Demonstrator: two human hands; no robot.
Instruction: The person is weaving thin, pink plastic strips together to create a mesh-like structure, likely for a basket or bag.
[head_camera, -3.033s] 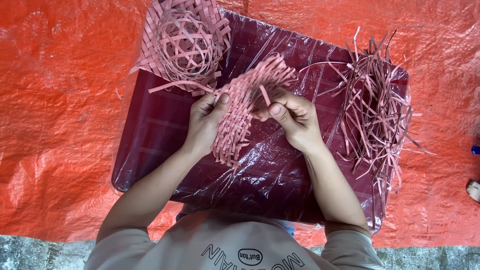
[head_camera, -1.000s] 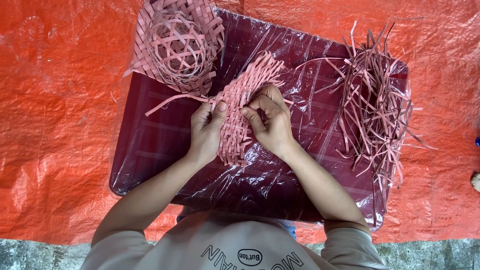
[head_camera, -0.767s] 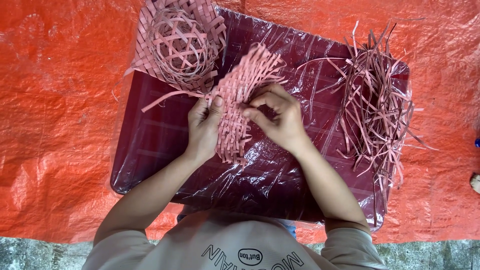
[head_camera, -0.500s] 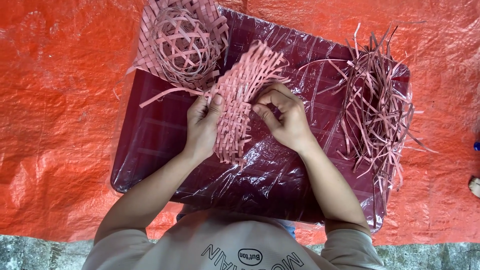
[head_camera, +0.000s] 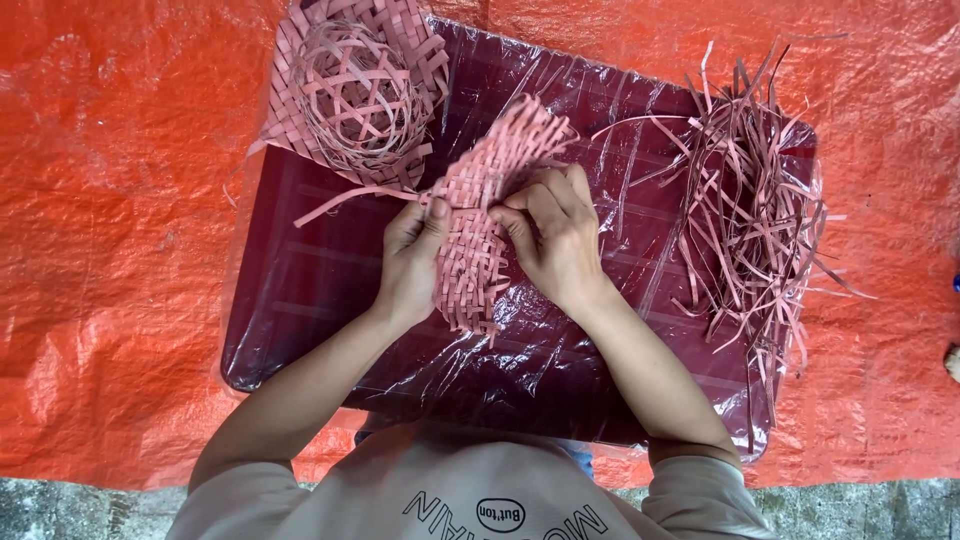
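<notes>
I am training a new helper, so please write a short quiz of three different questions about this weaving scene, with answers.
1. True or false: both hands grip the flat pink woven strip mat.
2. Where does the pile of loose pink strips lie? A. by the left hand B. on the right part of the dark red plastic-wrapped board C. on the orange tarpaulin
3. What stands at the top left corner of the board?

Key
1. True: left hand and right hand both grip it.
2. B
3. A round openwork pink strip basket resting on a woven mat.
</notes>
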